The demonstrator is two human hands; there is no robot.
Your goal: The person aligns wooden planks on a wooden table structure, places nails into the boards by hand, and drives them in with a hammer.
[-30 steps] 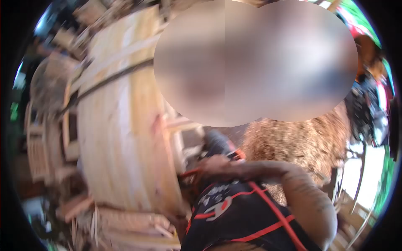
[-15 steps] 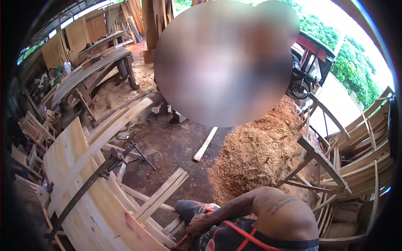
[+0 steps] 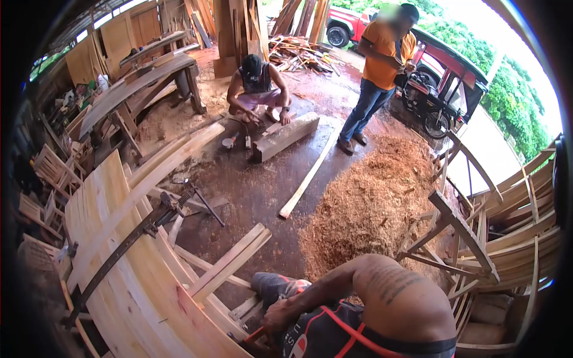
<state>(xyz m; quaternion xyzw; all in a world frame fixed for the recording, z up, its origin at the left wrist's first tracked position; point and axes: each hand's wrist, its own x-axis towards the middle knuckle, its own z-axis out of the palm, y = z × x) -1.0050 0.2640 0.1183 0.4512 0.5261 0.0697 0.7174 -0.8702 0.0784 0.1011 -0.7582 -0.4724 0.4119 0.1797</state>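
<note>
At the bottom of the head view, my right hand [image 3: 278,315] is closed beside my dark-clad knee [image 3: 270,285]. An orange-red strip [image 3: 255,335] shows just below the fingers; I cannot make out what the hand grips. My left hand is out of sight. To the left of my right hand lies a wide panel of pale boards [image 3: 113,221]. A dark metal bar clamp [image 3: 116,271] spans it, its screw and handle at the far edge. Nearest to my hand, paired wooden strips [image 3: 231,262] jut up from the panel's edge.
Sawdust is heaped [image 3: 364,209] ahead, with a long plank [image 3: 310,173] beside it. A co-worker crouches [image 3: 259,89] by a thick timber beam [image 3: 286,137]; another person in orange stands [image 3: 382,65] near a motorcycle [image 3: 427,107]. Wooden frames [image 3: 465,232] crowd the right, a workbench [image 3: 137,89] the far left.
The view has shifted slightly, and the large blur over the far area is gone, showing both people and the beam. My right hand stays closed in nearly the same place.
</note>
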